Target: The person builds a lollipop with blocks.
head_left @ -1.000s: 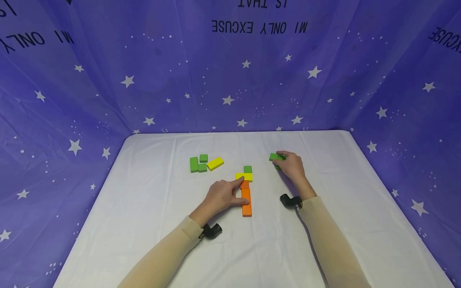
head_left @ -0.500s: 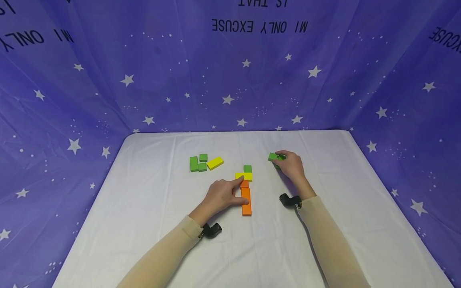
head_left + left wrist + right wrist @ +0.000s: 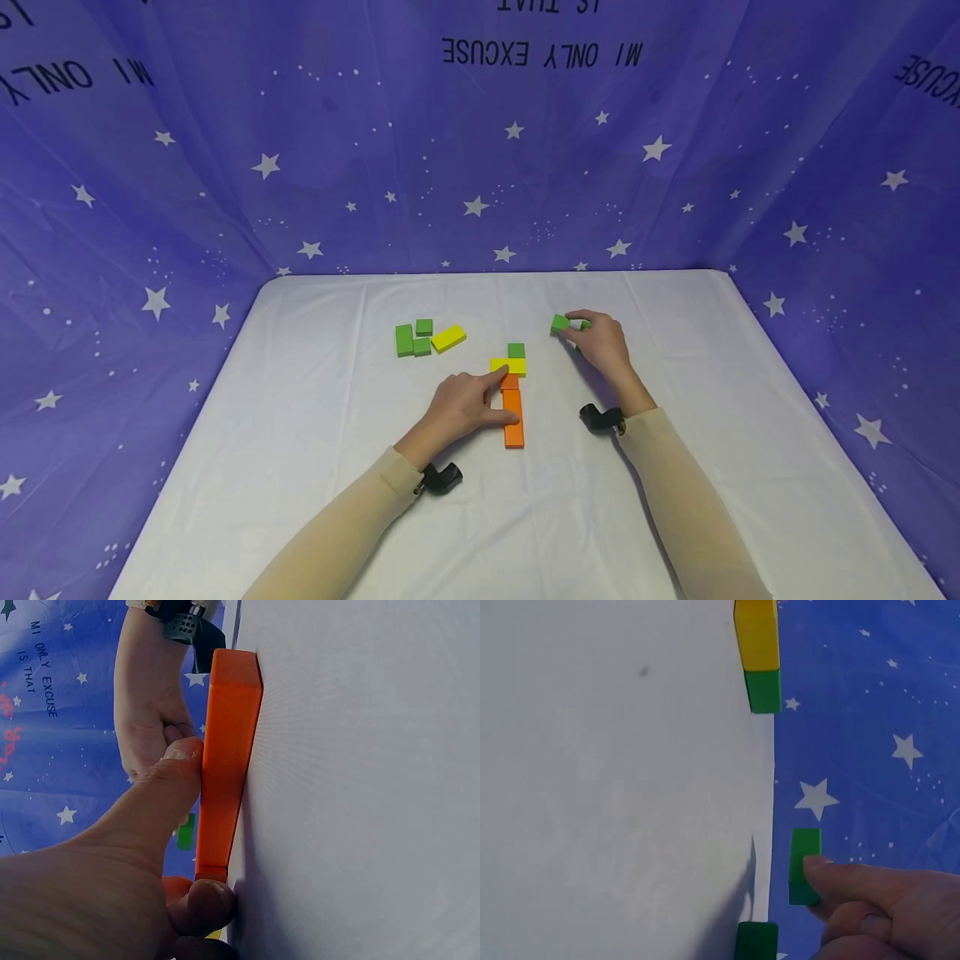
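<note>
In the head view my right hand (image 3: 606, 343) pinches a small green block (image 3: 559, 323) between thumb and fingertip. The right wrist view shows this block above the table, with another green block (image 3: 757, 941) standing below. My left hand (image 3: 461, 406) rests on a row of blocks at the table's middle. Its thumb touches the long orange block (image 3: 513, 432), and its index fingertip lies by the yellow block (image 3: 517, 367). A small orange block (image 3: 510, 382) sits between those two. A green block (image 3: 516, 350) adjoins the yellow one's far side.
Left of the row lie a long green block (image 3: 404, 341), two small green blocks (image 3: 424, 327) and a tilted yellow block (image 3: 448, 338). The white-covered table (image 3: 337, 500) meets a purple starry curtain (image 3: 472, 167) at the back and sides.
My right hand has shifted slightly left, carrying the green block away from the other green pieces beside it. The left hand and the row have stayed in place.
</note>
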{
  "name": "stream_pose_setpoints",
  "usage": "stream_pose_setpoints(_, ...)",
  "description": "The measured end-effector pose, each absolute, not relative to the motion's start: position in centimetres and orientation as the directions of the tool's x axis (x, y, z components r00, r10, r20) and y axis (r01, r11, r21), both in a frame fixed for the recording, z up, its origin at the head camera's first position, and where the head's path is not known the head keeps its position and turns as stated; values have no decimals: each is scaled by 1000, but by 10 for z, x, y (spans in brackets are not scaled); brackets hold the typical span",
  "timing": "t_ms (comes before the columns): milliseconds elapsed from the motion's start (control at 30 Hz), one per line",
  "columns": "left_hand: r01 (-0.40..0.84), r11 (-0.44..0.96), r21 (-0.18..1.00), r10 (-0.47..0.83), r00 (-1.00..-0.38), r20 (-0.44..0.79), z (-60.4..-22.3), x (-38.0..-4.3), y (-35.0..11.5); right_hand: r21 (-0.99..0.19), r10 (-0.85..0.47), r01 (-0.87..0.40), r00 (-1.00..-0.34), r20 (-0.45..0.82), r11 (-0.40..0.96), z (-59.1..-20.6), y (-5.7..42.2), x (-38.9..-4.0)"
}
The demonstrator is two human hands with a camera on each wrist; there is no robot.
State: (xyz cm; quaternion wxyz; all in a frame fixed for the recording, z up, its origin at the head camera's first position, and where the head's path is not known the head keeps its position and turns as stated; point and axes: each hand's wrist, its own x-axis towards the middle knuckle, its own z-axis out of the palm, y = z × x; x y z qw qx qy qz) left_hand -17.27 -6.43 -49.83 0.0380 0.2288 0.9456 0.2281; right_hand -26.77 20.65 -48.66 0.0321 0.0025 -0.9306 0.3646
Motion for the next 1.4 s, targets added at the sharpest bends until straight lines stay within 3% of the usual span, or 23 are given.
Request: stream_pose_setpoints(1400,417,786,457,453,-891,34,-496,-173,-65,-709,-76,-93,-996,56,699,-475,169,-265)
